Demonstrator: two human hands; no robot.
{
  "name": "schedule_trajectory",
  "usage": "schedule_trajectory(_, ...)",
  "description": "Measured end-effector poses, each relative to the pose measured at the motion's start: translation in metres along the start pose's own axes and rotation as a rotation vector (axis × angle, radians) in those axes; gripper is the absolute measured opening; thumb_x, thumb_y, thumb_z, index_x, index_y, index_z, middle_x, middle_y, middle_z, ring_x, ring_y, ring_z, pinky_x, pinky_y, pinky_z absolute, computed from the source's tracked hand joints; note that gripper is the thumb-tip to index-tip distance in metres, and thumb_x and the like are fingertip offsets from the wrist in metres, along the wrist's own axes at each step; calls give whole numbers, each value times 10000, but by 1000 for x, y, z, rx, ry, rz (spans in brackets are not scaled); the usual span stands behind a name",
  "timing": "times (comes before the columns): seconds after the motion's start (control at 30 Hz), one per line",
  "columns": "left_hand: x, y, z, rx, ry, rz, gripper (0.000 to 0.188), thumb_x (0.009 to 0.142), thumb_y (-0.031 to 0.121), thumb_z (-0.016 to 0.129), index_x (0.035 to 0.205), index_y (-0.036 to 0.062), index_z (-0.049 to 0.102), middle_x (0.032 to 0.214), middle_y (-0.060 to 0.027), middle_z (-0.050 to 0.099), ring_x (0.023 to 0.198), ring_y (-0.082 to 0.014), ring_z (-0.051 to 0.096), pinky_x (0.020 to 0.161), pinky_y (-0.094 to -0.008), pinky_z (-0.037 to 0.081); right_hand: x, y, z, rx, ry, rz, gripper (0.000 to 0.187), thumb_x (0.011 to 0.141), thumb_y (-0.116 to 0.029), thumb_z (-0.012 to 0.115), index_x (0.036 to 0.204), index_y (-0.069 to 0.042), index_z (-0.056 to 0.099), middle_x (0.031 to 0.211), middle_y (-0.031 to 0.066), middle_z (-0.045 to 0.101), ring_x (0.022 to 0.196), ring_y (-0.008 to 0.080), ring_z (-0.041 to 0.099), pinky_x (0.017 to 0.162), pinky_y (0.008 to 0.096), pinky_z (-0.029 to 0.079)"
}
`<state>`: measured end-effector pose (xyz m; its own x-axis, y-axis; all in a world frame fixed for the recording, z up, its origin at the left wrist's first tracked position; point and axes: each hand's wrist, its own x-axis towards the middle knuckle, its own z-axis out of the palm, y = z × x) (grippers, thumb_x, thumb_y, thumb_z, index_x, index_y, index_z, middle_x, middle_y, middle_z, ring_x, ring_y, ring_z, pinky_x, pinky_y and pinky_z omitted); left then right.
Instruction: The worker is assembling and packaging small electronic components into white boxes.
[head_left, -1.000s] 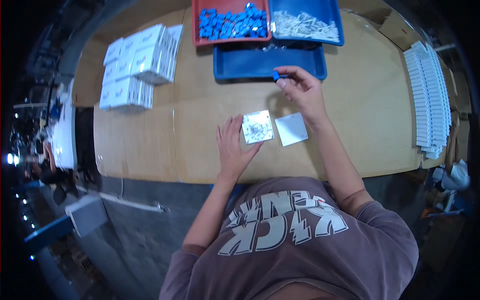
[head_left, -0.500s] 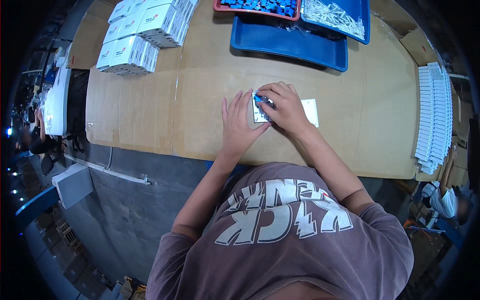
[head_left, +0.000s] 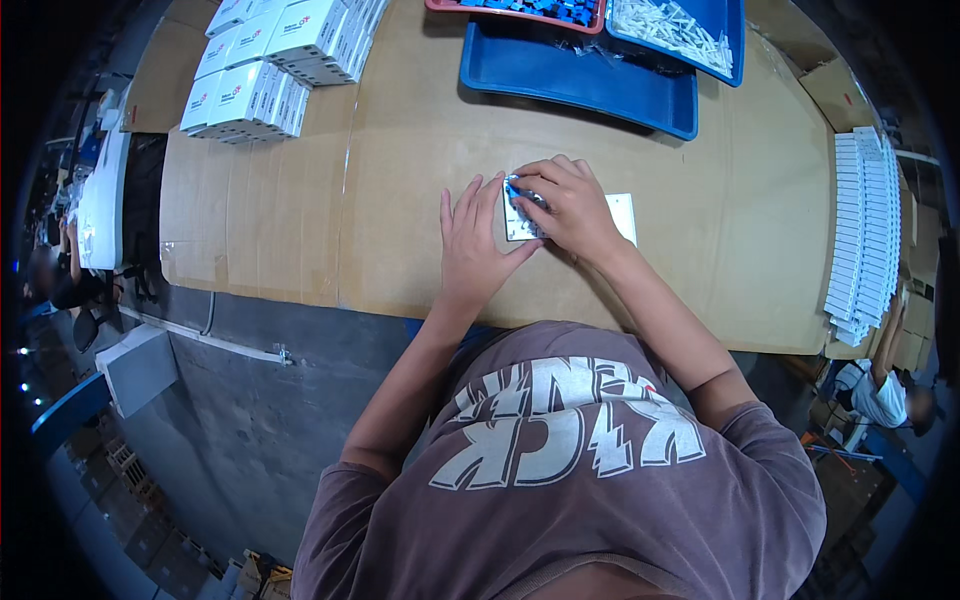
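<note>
A small flat white piece (head_left: pixel 516 229), with dark markings on its face, lies on the cardboard-covered table between my hands. My left hand (head_left: pixel 472 243) rests along its left side, fingers stretched and spread, thumb reaching toward its lower edge. From the right, my right hand (head_left: pixel 574 212) reaches over the piece, thumb and fingertips pinched on a small blue part (head_left: pixel 512 188) near its upper left corner. Those fingers cover much of the piece. A second white rectangular piece (head_left: pixel 623 213) lies just right of my right hand, partly behind it.
Stacked white boxes (head_left: pixel 235 98) stand at the far left. Beyond my hands sit a blue tray (head_left: pixel 580 92), a red tray (head_left: pixel 520 12) of blue parts and another blue tray (head_left: pixel 738 62) of white parts. White pieces (head_left: pixel 862 235) are stacked at the right edge. Other people work at both sides.
My right fingers have shifted slightly over the blue part, still pinched there. My left hand keeps its place beside the white piece. The whole view has shifted a little.
</note>
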<state>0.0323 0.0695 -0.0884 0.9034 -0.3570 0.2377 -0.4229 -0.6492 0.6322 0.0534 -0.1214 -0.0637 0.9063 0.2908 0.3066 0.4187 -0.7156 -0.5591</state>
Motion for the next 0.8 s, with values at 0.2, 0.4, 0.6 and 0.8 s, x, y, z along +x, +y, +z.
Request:
schedule_trajectory(0.2,-1,-2,1,-23,7,0,934,732,373,886,1498,58,456,1504,-91,539,1439,-336,447,1230,-635,207,-3,-6,2,-86,11,-2,206,873,-179,760,1047,-71,789,1119,26,716,1040,214,614,882,372,439)
schedule_trajectory(0.4,0,-6,4,-19,16,15,910,728,318,882,1494,56,468,1492,-104,552,1428,-343,464,1224,-634,223,-10,-19,3,-268,-18,-48,312,913,-242,719,1143,-36,764,1252,75,669,1160,248,582,932,461,424)
schedule_trajectory(0.6,0,-4,4,-15,25,30,910,742,310,873,1507,56,450,1504,-113,538,1436,-343,456,1228,-624,223,-9,-31,4,-393,-104,-11,335,945,-240,670,1205,-39,738,1308,110,634,1313,273,531,1113,565,370)
schedule_trajectory(0.8,-5,-3,-1,0,79,20,921,751,330,865,1518,54,436,1514,-152,491,1439,-352,439,1216,-638,223,-30,4,-45,-44,-55,134,450,929,-181,692,1368,-96,642,1467,152,532,1402,351,477,1200,545,350)
